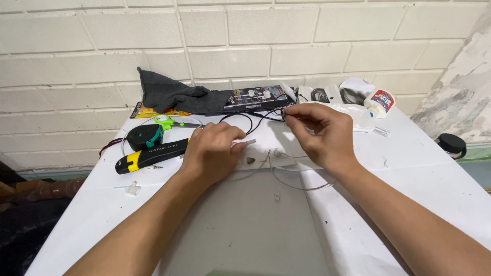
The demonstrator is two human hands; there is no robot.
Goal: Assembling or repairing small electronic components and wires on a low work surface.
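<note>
Item: thin black wire (pixel 255 118), far centre of white table (pixel 424 174). We judge it light, limp, fragile; hold near its end. Our right hand (pixel 319 134) pinches it; left hand (pixel 212 151) grips a small grey tool (pixel 249 142).

We see a white worktop (pixel 419 174) set against a pale brick wall (pixel 255 36). At its far left edge a dark grey cloth (pixel 174 94) lies crumpled, partly over a yellow packet (pixel 146 111) and touching a black flat box (pixel 253 98). In front of the cloth we find green-handled scissors (pixel 169 121), just beside a black and teal tape measure (pixel 144 136), and nearer still a black and yellow utility knife (pixel 151 156). A small clear plastic piece (pixel 132 190) sits apart near the left edge. At the far right we notice a white glue bottle (pixel 380 100) lying tilted, and a black round cap (pixel 452 143) by the edge.
</note>
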